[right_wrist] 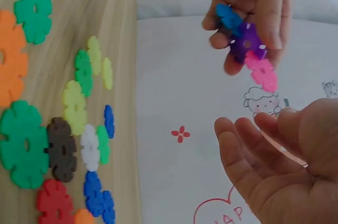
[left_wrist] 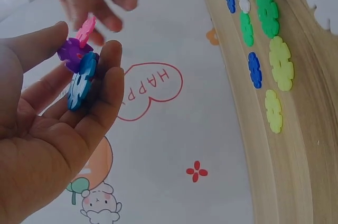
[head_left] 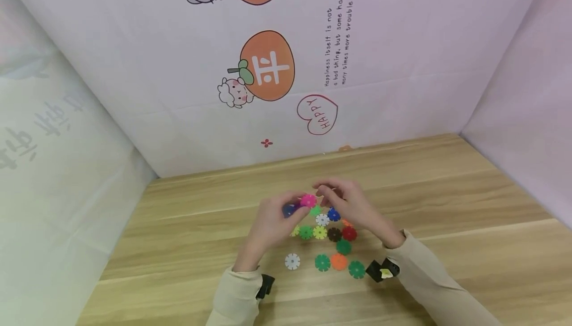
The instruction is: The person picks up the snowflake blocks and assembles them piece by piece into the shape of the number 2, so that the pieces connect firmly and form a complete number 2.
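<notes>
In left hand [left_wrist: 47,129], joined discs [left_wrist: 79,65].

This looks like a small play corner at home, because beyond the fingers [head_left: 330,189] stands a cartoon-printed backdrop [head_left: 268,67], and under them a wooden table [head_left: 447,206] carries colourful snowflake building discs [head_left: 330,246].
</notes>
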The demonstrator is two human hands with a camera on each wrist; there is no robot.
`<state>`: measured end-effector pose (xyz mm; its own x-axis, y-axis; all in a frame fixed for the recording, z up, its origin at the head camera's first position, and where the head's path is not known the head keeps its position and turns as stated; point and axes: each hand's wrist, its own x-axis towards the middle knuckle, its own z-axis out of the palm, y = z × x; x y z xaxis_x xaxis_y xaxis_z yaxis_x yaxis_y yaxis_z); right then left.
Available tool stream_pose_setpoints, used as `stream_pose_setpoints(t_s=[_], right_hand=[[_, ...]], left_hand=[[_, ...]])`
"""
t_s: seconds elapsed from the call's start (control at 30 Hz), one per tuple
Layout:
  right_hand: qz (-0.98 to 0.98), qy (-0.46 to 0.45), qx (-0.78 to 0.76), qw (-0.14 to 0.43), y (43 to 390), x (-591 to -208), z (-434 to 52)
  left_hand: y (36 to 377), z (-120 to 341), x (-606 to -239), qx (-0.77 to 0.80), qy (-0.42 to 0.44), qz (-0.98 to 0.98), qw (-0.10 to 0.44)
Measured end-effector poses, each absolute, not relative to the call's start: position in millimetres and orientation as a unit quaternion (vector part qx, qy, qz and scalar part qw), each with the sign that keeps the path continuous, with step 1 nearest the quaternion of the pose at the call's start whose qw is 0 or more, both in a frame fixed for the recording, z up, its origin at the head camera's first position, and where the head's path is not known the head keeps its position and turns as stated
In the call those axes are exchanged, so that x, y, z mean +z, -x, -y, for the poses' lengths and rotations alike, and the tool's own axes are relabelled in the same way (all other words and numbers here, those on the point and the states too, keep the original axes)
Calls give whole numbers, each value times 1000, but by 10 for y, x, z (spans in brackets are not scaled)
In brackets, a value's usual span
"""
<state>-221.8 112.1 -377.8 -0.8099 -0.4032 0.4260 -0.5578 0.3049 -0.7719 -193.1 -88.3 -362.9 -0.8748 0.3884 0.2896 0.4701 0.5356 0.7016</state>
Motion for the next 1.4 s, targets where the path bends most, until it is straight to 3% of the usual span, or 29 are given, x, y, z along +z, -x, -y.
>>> stream_pose_setpoints(t_s=[0.63,1.4], right_hand=[[883,-334,330,-23,2296,-4198,-1085],[902,-335,267,-52,2278,-4260,-1044]], left_hand=[[1947,864,-3635,-418,239,875,49],[1929,893,-3613,-417,227,880,36]])
